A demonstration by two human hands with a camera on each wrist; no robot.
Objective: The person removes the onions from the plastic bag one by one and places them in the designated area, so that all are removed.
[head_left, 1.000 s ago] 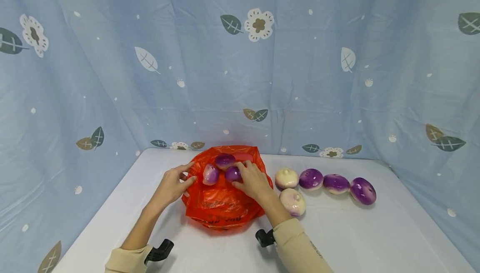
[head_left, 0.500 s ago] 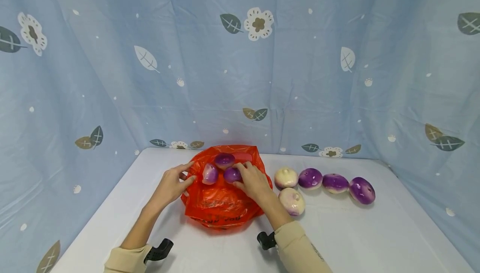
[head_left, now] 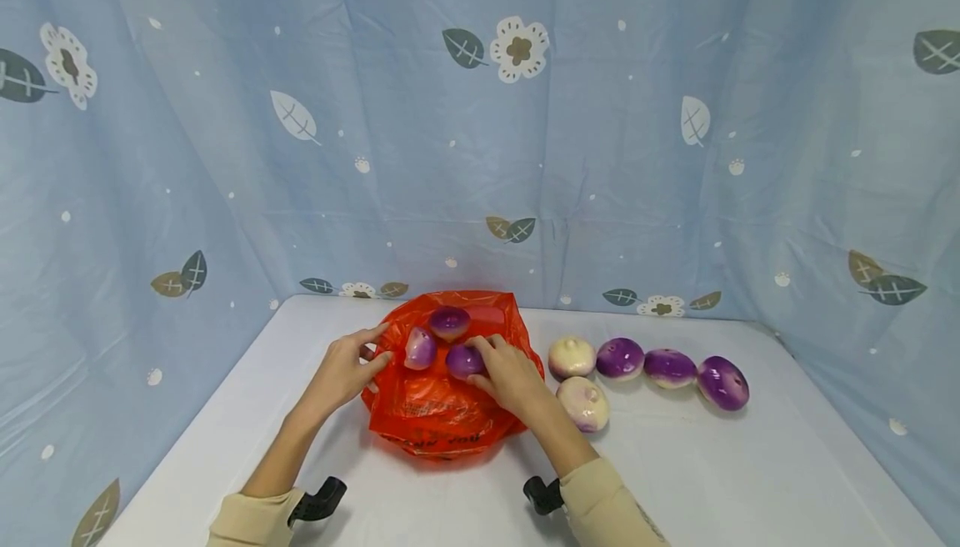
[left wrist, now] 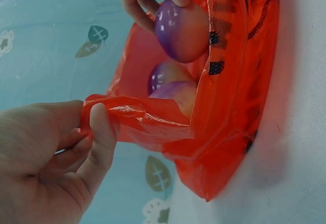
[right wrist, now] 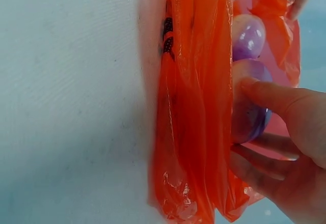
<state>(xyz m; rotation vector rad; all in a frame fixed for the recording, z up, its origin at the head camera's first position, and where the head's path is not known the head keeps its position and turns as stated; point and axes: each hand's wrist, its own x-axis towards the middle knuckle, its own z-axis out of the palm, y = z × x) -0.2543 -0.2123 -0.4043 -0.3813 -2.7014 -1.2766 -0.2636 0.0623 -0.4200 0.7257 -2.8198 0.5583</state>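
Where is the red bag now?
In the head view, the red bag sits on the table, left of the cream bulbs; the left hand pinches its rim.

Beige left sleeve (head_left: 251, 518), beige right sleeve (head_left: 606, 501) with faint dark print (head_left: 648, 520); stubby black left wrist device (head_left: 318, 502), similar right wrist device (head_left: 542, 495).

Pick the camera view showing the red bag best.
Head view, because the red bag shows nearly whole, mouth and printed front. Left wrist: cropped, its rim pinched by the left hand. Right wrist: cropped wall, a purple vegetable in the right hand at its mouth.
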